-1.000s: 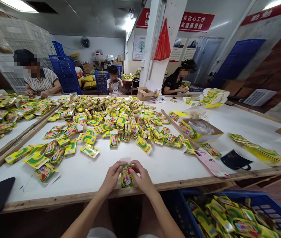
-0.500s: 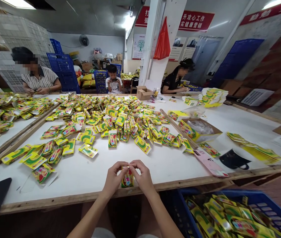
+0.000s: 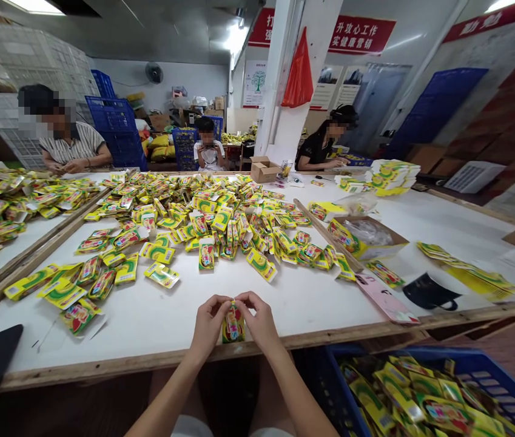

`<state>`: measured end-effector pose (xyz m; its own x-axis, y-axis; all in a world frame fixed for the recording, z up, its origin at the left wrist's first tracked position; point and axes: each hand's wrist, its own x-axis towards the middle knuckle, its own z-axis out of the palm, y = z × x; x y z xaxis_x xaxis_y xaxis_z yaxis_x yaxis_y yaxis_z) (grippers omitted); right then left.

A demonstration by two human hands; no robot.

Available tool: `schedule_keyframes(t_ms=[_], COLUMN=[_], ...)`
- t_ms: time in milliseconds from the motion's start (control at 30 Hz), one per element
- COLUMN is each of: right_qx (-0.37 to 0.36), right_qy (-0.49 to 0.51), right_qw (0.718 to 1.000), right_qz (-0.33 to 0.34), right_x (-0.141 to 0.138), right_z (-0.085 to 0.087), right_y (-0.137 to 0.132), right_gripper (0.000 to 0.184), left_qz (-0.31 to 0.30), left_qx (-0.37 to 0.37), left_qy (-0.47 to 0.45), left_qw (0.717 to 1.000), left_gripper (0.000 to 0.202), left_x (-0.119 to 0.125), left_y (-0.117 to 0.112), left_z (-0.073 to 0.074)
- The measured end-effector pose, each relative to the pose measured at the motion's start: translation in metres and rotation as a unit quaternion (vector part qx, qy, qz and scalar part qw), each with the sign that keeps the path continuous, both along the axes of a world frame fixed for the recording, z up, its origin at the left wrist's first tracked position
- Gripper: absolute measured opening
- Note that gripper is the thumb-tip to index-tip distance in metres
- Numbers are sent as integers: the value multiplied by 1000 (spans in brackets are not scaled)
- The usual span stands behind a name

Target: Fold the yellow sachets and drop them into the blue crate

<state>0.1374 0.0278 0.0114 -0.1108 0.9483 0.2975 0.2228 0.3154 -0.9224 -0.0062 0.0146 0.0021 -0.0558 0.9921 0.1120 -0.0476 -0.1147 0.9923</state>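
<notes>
My left hand (image 3: 207, 325) and my right hand (image 3: 259, 321) together pinch a small yellow-green packet (image 3: 233, 325) upright at the near edge of the white table (image 3: 184, 315). Fingertips of both hands meet on the packet's top. A large heap of the same packets (image 3: 202, 218) is spread over the middle of the table beyond my hands. A few loose packets (image 3: 79, 285) lie to the left.
A blue crate (image 3: 425, 394) full of packets stands at the lower right below the table. An open cardboard box (image 3: 369, 237), a black cup (image 3: 427, 294) and a stack of flat cards (image 3: 471, 273) lie to the right. Three people sit at the far side.
The white flap at the packet's top has been folded down under my fingertips. Both hands stayed in place at the table's edge.
</notes>
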Motion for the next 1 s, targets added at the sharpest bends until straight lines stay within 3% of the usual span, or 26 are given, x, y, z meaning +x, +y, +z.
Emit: schedule_keyframes(t_ms=[167,233,300,367,433,500,533,600,733,800,867,933,1000], right_qx=[-21,14,73,140,224,262,268,261,177,128,99,85,72], right_qy=[43,13,-50,-143,-253,-306,-313,-296,-200,-139,-85,-40,-9], right_qw=[999,1000,989,949,863,806,795,809,902,943,973,990,996], right_qz=[26,-20,-115,-245,-377,-433,-445,-435,-339,-273,-190,-109,-55], right_x=[-5,7,40,88,140,176,184,181,121,82,44,12,-10], right_z=[-4,3,16,31,46,57,60,59,38,26,17,12,8], right_y=[-9,-17,-31,-49,-66,-77,-80,-80,-67,-59,-52,-45,-39], right_gripper=[16,19,22,24,28,29,29,32,30,25,21,19,18], left_qz=[-46,-45,6,99,171,134,111,61,13,25,34,-2,-59], left_qx=[5,32,66,84,69,42,39,46,75,82,86,85,69], left_qy=[52,100,179,287,408,503,514,524,522,500,418,276,181], left_qw=[998,994,982,949,894,853,850,848,850,862,904,957,979], left_gripper=[26,27,29,37,52,55,52,41,17,16,25,28,31], left_x=[-7,-15,-35,-67,-106,-142,-156,-175,-176,-160,-134,-103,-73], left_y=[-11,-9,0,15,33,49,56,67,72,65,52,35,21], left_z=[-2,-3,-5,-7,-9,-9,-8,-4,14,25,33,36,33])
